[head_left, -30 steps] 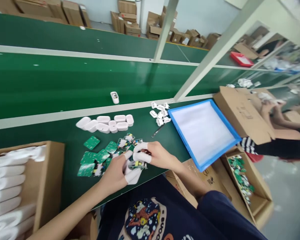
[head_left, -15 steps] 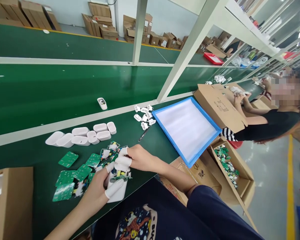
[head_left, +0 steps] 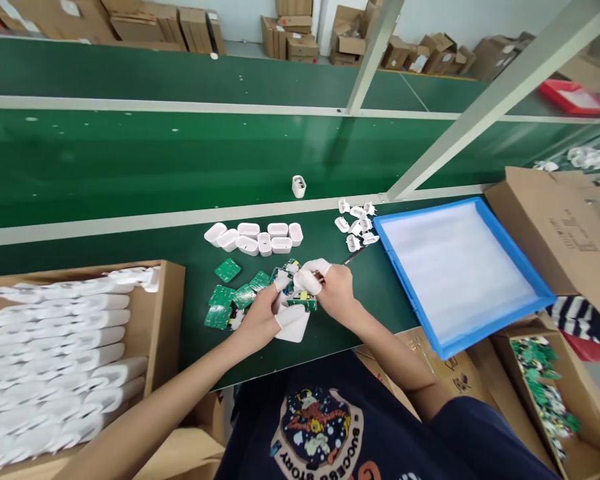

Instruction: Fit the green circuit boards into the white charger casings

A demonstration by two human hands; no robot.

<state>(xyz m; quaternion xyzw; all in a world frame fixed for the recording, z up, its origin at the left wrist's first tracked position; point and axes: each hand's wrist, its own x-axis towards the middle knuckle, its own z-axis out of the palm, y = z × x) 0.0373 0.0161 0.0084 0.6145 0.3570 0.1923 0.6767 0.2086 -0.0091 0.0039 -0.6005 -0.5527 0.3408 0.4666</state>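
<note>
My left hand, with white finger cots, grips a white plastic housing near the bench's front edge. My right hand, also in finger cots, pinches a circuit board with mounted components at the housing's open end. How far the board sits inside is hidden by the fingers. Beside my left hand lies a pile of green circuit boards. Behind them stand several white housings in two rough rows. Small white plug pieces lie further right, with dark tweezers close by.
At left is a carton holding rows of white housings. A blue-rimmed tray lies at right, beside an open carton. One filled housing stands behind the ledge. A lower box contains circuit boards.
The view has swung left, bringing the carton of housings into sight and taking the co-worker mostly out. Both hands stay together on the housing and circuit board.
</note>
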